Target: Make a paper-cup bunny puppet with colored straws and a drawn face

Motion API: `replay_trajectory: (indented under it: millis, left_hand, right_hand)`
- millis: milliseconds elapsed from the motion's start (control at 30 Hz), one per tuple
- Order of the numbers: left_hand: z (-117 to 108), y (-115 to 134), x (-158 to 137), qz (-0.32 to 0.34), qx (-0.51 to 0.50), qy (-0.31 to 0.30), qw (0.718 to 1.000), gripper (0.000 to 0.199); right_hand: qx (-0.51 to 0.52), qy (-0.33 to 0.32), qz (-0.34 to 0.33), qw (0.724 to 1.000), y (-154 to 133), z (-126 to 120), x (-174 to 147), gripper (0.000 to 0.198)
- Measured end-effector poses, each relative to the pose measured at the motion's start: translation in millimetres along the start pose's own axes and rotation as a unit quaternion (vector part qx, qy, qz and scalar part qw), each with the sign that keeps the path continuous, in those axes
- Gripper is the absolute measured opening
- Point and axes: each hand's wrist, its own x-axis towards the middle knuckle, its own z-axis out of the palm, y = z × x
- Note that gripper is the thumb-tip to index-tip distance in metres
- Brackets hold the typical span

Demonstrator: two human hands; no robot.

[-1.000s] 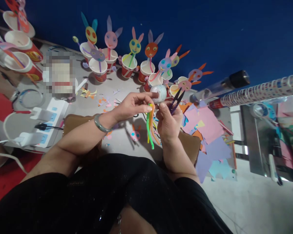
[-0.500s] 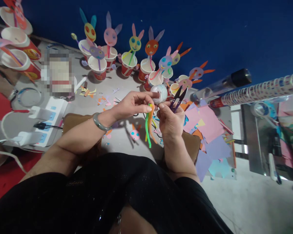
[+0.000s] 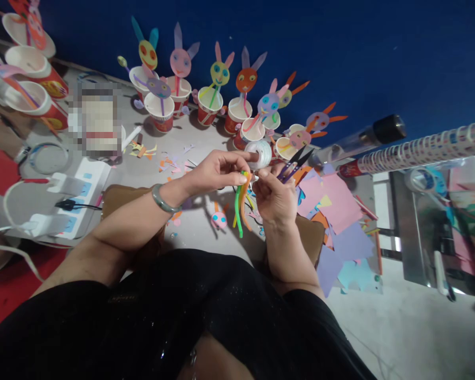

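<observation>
Several strips (image 3: pixel 238 206), green and orange among them, dangle above the counter (image 3: pixel 198 237) in the pinched grip of the left hand (image 3: pixel 221 171), its index finger through a white roll (image 3: pixel 264 154). Close beside, the right hand (image 3: pixel 277 198) holds scissors (image 3: pixel 294 161), blades parted.

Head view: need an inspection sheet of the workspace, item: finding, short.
Surface: grey table, pink paper face lying on it.
Work items: green, yellow and orange strips hanging; scissors, blades parted; white roll at the left index finger.
Clutter: paper scraps scattered; coloured paper sheets heaped at right.
Hands: left hand pinches the strips; right hand holds the scissors, fingertips near the roll.
Cables: white cables at left; plugs in the power strip.
Surroundings: paper cups with rabbit faces along the blue wall.
</observation>
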Motion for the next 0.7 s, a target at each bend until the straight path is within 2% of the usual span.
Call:
replay_trajectory:
  millis: [300,400,567,700]
  left_hand:
    - [-0.4,6.8,-0.3,-0.041,-0.043,0.034,0.998,0.030]
    - [-0.8,7.7,-0.3,-0.052,-0.045,0.038,0.997,0.030]
    - [-0.7,8.9,0.5,-0.049,-0.027,0.007,0.998,0.021]
    - [-0.6,11.1,0.0,-0.059,-0.005,-0.031,0.998,0.013]
  right_hand:
    - [-0.036,-0.051,0.046,0.997,-3.7,-13.7,5.4,0.036]
    - [-0.063,-0.057,0.027,0.996,-0.4,-15.8,3.0,0.035]
    - [-0.079,-0.026,-0.037,0.996,5.2,-15.6,-1.8,0.041]
    - [-0.106,-0.022,-0.036,0.993,5.8,-20.9,1.3,0.048]
